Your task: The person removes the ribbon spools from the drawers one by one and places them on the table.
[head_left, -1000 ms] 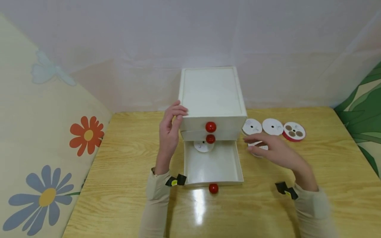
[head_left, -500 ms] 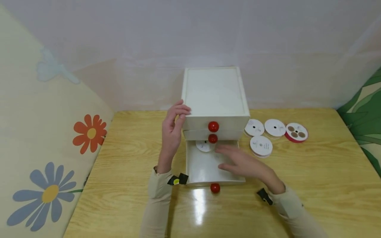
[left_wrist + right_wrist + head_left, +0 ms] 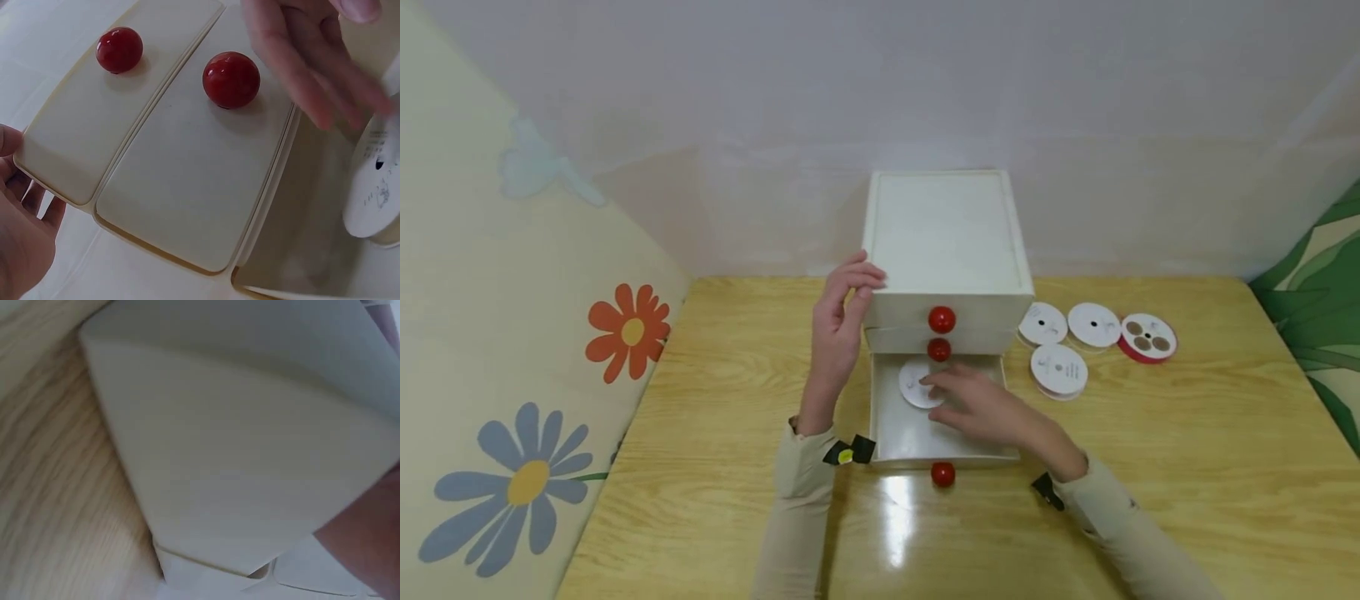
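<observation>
A white drawer cabinet (image 3: pixel 947 233) with red ball knobs stands on the table, its bottom drawer (image 3: pixel 895 437) pulled out. My left hand (image 3: pixel 837 333) rests on the cabinet's top left front corner; the left wrist view shows its fingers (image 3: pixel 53 212) at that edge. Inside the drawer lies a white ribbon spool (image 3: pixel 913 385), partly covered by my right hand (image 3: pixel 981 408). That hand reaches in with extended fingers, fingertips right at the spool's face. In the left wrist view, these blurred fingers (image 3: pixel 312 69) reach toward the spool (image 3: pixel 369 194).
Several more ribbon spools lie right of the cabinet: two white ones (image 3: pixel 1042 323) (image 3: pixel 1093 325), one with red ribbon (image 3: pixel 1147 337) and one nearer (image 3: pixel 1059 370). The drawer's red knob (image 3: pixel 943 474) sticks out in front. A pale wall stands behind the table (image 3: pixel 737 375).
My right hand has moved left from the spools on the table into the drawer. The drawer's spool has come forward from under the upper drawers. My left hand stays on the cabinet corner.
</observation>
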The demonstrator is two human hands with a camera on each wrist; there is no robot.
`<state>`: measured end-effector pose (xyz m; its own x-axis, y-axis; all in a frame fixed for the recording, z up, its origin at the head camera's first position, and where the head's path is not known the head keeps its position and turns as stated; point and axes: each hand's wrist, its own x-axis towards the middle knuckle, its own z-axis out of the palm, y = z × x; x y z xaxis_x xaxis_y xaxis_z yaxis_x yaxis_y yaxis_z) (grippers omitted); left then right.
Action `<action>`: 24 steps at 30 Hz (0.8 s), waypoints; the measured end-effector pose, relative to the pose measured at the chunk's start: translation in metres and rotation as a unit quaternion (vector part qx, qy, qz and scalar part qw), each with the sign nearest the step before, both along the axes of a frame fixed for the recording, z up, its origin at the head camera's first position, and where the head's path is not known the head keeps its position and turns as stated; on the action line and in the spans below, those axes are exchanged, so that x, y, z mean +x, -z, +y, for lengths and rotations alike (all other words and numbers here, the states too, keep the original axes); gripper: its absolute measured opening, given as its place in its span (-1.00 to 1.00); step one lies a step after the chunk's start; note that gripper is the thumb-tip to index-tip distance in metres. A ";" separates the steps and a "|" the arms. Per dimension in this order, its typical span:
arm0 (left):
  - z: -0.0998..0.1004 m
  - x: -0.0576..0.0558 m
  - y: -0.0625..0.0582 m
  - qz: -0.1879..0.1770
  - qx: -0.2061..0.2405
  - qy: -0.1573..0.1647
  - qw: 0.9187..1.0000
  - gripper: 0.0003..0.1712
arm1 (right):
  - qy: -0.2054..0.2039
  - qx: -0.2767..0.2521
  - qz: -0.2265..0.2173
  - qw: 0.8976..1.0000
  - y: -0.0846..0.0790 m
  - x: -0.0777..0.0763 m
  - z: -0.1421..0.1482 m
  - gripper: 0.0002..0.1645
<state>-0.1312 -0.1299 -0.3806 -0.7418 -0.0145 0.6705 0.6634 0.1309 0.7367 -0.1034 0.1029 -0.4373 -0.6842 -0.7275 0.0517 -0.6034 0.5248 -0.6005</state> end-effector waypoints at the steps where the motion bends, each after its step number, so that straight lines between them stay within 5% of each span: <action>1: 0.000 0.000 0.000 -0.001 0.000 -0.001 1.000 -0.79 | -0.001 -0.006 0.004 1.000 0.001 0.000 0.000 -0.41; 12: 0.002 -0.001 -0.001 0.002 0.003 -0.002 1.000 -0.80 | -0.015 0.001 0.024 1.000 0.004 0.000 0.005 -0.22; 19: 0.000 -0.003 -0.002 0.005 -0.004 0.000 1.000 -0.78 | -0.100 0.028 -0.012 0.995 0.012 0.001 0.000 -0.05; 24: -0.001 -0.002 -0.001 0.002 -0.008 -0.001 1.000 -0.76 | -0.136 0.025 0.029 0.990 0.018 0.003 -0.008 -0.15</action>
